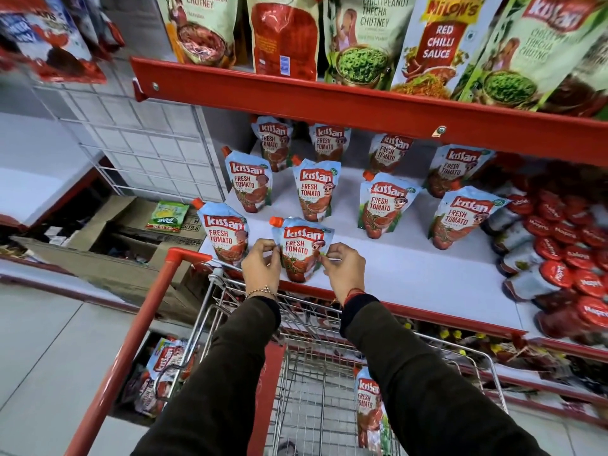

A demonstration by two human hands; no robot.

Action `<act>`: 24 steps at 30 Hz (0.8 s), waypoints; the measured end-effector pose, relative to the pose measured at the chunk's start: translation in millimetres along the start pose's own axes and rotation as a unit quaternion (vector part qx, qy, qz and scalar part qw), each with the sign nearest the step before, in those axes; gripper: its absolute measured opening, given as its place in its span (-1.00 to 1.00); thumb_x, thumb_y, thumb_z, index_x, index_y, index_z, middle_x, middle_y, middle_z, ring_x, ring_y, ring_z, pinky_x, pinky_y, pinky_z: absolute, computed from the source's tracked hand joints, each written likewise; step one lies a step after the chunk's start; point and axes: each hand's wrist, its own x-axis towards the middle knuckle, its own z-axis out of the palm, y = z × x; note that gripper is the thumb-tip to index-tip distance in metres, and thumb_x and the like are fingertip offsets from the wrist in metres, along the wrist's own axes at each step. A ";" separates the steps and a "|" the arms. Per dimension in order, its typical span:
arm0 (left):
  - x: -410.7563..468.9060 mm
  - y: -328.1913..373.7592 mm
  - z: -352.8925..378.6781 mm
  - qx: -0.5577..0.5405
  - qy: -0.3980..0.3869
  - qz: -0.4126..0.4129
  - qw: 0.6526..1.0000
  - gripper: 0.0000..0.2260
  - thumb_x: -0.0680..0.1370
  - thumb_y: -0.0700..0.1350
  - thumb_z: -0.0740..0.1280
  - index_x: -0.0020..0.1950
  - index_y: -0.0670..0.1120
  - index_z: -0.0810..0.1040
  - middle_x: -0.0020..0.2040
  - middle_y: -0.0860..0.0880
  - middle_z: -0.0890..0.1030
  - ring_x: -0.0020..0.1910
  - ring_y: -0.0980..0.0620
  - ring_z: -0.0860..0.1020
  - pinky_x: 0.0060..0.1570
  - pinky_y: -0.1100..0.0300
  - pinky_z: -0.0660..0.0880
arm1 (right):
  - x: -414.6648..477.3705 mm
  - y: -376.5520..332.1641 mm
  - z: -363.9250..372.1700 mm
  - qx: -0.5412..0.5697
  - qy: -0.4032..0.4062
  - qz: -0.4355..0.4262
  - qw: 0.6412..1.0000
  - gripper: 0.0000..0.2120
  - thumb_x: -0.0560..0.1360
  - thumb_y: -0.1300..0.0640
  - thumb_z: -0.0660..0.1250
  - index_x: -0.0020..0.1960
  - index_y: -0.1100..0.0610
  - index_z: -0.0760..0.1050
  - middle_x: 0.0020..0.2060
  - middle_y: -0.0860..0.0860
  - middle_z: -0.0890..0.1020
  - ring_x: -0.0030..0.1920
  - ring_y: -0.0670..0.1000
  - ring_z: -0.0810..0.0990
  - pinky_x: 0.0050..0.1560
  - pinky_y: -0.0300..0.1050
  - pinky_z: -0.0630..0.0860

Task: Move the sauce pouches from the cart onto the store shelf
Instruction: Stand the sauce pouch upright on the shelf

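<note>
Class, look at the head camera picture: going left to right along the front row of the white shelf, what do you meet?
Kissan pouch with orange cap → left hand → Kissan pouch being held → right hand → bare white shelf → stacked red-lidded jars.

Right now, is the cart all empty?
No, one tomato sauce pouch is standing inside the cart while both hands set another pouch on the shelf.
</note>
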 end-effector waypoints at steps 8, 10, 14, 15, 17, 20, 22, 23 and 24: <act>13.1 5.7 0.3 0.032 -0.066 -0.005 0.997 -0.84 0.57 -0.27 0.26 0.13 -0.28 0.49 0.06 -0.27 0.66 0.04 -0.20 0.63 0.00 0.22 0.48 | 6.7 -15.2 -8.6 -0.044 -0.072 -0.042 0.996 -0.73 0.46 0.29 0.42 0.16 0.20 0.59 -0.02 0.12 0.69 -0.10 0.05 0.64 0.09 -0.09 0.59; 13.3 5.4 -0.5 0.029 -0.070 -0.006 0.997 -0.82 0.57 -0.28 0.27 0.15 -0.29 0.48 0.07 -0.28 0.65 0.03 -0.22 0.64 0.00 0.20 0.51 | 6.2 -13.9 -11.0 -0.039 -0.070 -0.042 0.996 -0.73 0.47 0.29 0.43 0.17 0.21 0.61 0.04 0.13 0.70 -0.08 0.03 0.64 0.11 -0.13 0.57; 12.7 4.6 -3.3 0.041 -0.092 -0.013 0.995 -0.71 0.55 -0.30 0.28 0.28 -0.25 0.47 0.13 -0.27 0.65 0.07 -0.22 0.65 0.11 0.08 0.55 | 3.9 -14.8 -11.6 -0.024 -0.072 -0.035 0.997 -0.71 0.48 0.32 0.41 0.20 0.22 0.60 0.10 0.14 0.70 -0.04 0.02 0.65 0.06 -0.22 0.53; 13.6 3.4 -3.6 0.059 -0.102 -0.009 0.993 -0.71 0.54 -0.31 0.29 0.26 -0.24 0.50 0.12 -0.26 0.66 0.07 -0.20 0.65 0.10 0.11 0.54 | 3.6 -15.0 -11.1 -0.026 -0.070 -0.037 0.997 -0.71 0.48 0.33 0.40 0.20 0.23 0.60 0.09 0.15 0.69 -0.05 0.01 0.63 0.05 -0.22 0.53; 15.6 1.8 -4.0 0.097 -0.128 -0.002 0.987 -0.76 0.52 -0.32 0.31 0.18 -0.25 0.56 0.08 -0.25 0.68 0.06 -0.19 0.66 0.11 0.17 0.53 | 3.5 -14.4 -9.8 -0.039 -0.065 -0.040 0.996 -0.71 0.48 0.34 0.38 0.20 0.24 0.59 0.07 0.17 0.69 -0.07 0.04 0.63 0.07 -0.16 0.56; 17.9 -3.0 -3.9 0.135 -0.156 -0.009 0.979 -0.76 0.47 -0.33 0.36 0.13 -0.27 0.57 0.02 -0.28 0.70 0.04 -0.19 0.67 0.17 0.05 0.57 | 3.9 -8.3 -8.2 -0.069 -0.062 -0.035 0.995 -0.75 0.47 0.33 0.40 0.14 0.25 0.62 0.03 0.19 0.71 -0.05 0.16 0.69 0.11 -0.05 0.61; 17.7 -6.8 -4.3 0.169 -0.162 -0.001 0.972 -0.79 0.45 -0.30 0.39 0.08 -0.29 0.60 0.00 -0.29 0.70 0.02 -0.20 0.67 0.16 0.02 0.58 | 3.2 -2.6 -5.4 -0.104 -0.076 -0.032 0.991 -0.78 0.44 0.31 0.44 0.09 0.25 0.64 0.00 0.20 0.72 -0.03 0.19 0.70 0.12 0.05 0.63; 17.8 -8.8 -4.5 0.186 -0.161 0.008 0.969 -0.81 0.45 -0.29 0.40 0.05 -0.29 0.62 0.00 -0.29 0.70 0.01 -0.22 0.67 0.14 -0.01 0.58 | 2.2 -0.6 -3.6 -0.118 -0.082 -0.029 0.989 -0.77 0.43 0.30 0.45 0.09 0.24 0.64 -0.01 0.20 0.73 -0.02 0.19 0.70 0.11 0.09 0.63; 17.6 -10.6 -5.0 0.202 -0.157 0.020 0.966 -0.82 0.45 -0.27 0.41 0.02 -0.28 0.65 -0.02 -0.29 0.71 0.00 -0.23 0.67 0.11 -0.01 0.59 | 1.0 1.0 -1.8 -0.126 -0.085 -0.027 0.988 -0.75 0.42 0.29 0.46 0.10 0.23 0.64 -0.01 0.20 0.73 -0.02 0.19 0.70 0.10 0.12 0.64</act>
